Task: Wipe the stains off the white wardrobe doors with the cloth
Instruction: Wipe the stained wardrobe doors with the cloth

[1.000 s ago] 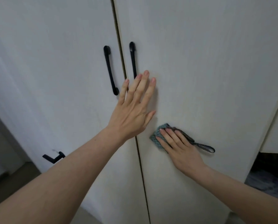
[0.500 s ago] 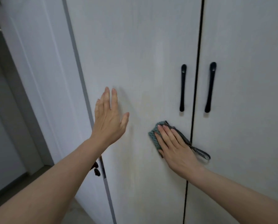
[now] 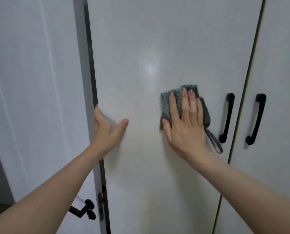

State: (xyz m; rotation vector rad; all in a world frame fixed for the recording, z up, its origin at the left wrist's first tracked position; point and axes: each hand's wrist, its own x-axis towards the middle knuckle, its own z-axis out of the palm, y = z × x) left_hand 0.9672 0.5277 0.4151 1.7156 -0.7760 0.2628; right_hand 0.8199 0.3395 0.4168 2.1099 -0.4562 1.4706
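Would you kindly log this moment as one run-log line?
right hand: presses cloth flat on wardrobe door | left hand: grips door's left edge

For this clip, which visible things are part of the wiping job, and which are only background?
Job:
cloth, pressed flat by right hand
wardrobe door
left hand, gripping that door's left edge

Background:
two black wardrobe handles
room door
its black lever

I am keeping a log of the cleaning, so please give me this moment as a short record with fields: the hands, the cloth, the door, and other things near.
left hand: left hand rests at the left edge of the wardrobe door, fingers hidden past the edge
right hand: right hand presses the cloth flat
cloth: grey-green cloth, loop hanging at lower right
nearby: two black handles, room door lever
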